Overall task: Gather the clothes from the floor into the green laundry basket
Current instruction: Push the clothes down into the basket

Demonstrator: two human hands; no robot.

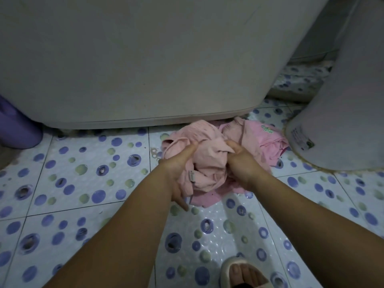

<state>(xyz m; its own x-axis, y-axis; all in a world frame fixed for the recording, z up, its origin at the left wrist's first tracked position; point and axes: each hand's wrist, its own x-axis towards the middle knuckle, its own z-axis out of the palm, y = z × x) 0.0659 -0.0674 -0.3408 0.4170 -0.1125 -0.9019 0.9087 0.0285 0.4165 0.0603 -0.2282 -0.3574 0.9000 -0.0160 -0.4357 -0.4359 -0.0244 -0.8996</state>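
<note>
Head view: left hand (pixel 180 163) and right hand (pixel 239 157) grip pink clothes (pixel 209 161) beside washer base (pixel 124 119); open tiled floor (pixel 83 183) leftward.

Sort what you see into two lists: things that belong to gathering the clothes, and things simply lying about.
Belongs to the job:
- pale pink garment, gripped by left hand and right hand
- brighter pink garment on the tiled floor

Just there:
- white appliance
- purple container
- white drum
- slipper

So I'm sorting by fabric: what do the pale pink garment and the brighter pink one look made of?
Pale pink garment: soft matte woven cloth, probably cotton, finely crinkled. Brighter pink one: smoother knit, likely jersey, with a green print.
</note>
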